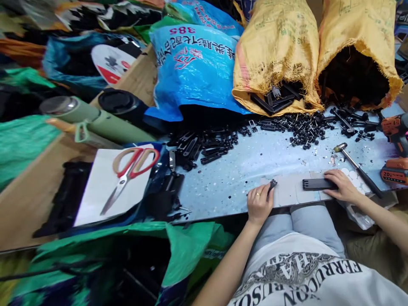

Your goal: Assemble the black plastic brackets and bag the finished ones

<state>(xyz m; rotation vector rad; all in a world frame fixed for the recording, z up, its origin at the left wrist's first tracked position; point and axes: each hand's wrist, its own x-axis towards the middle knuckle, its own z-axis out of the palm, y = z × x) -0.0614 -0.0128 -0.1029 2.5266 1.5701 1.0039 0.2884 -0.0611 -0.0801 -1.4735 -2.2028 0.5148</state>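
Note:
Near the table's front edge, my left hand (259, 205) is closed, with a small black plastic part (272, 185) pinched between thumb and fingers. To its right, a flat, long black plastic piece (315, 184) with a notched left end lies on pale sheets (285, 191). My right hand (342, 186) grips that piece at its right end, fingers over the far edge and thumb at the near edge. A gap of pale sheet separates the two black parts.
A hammer (358, 168) and an orange cordless drill (395, 170) lie at the right. Black pins (307, 131) and clip-like parts (216, 146) spill before a blue sack (194, 68) and yellow sacks (277, 46). Scissors (129, 174) and a green flask (111, 125) are left.

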